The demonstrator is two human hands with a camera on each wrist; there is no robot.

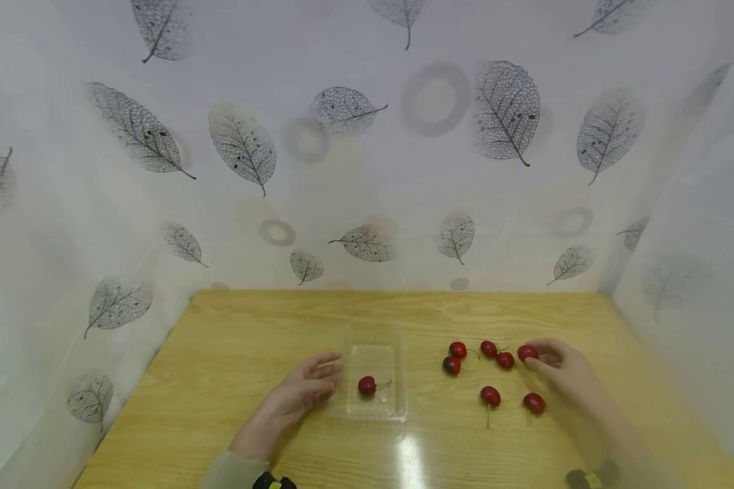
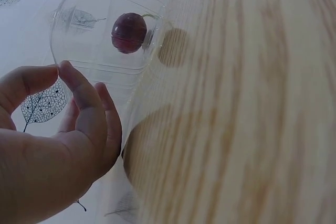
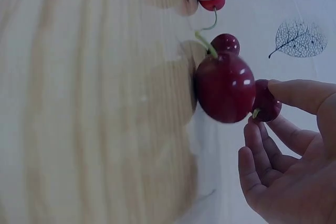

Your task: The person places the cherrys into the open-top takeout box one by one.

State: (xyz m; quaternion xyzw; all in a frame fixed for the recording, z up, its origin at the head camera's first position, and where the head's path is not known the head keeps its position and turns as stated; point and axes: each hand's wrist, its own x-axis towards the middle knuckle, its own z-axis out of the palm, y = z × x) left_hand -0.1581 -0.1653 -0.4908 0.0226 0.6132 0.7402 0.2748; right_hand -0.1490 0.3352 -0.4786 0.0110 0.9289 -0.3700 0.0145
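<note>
My left hand (image 1: 296, 394) is at the left side of a clear plastic box (image 1: 402, 380), pinching its rim between thumb and fingertip in the left wrist view. Inside the box lies one dark red cherry (image 1: 367, 386) with its stem toward the right. My right hand (image 1: 565, 373) pinches another cherry (image 3: 266, 102) between thumb and fingers, at the right end of the loose cherries. A large-looking cherry (image 3: 226, 87) with a green stem stands in front of it in the right wrist view.
Several loose cherries lie on the wooden table (image 1: 251, 326) right of the box: a pair (image 1: 451, 365), another pair (image 1: 504, 360), and two single cherries nearer the front, one (image 1: 490, 396) left of the other (image 1: 534, 403). Leaf-patterned sheeting (image 1: 367, 183) surrounds the table's back and sides.
</note>
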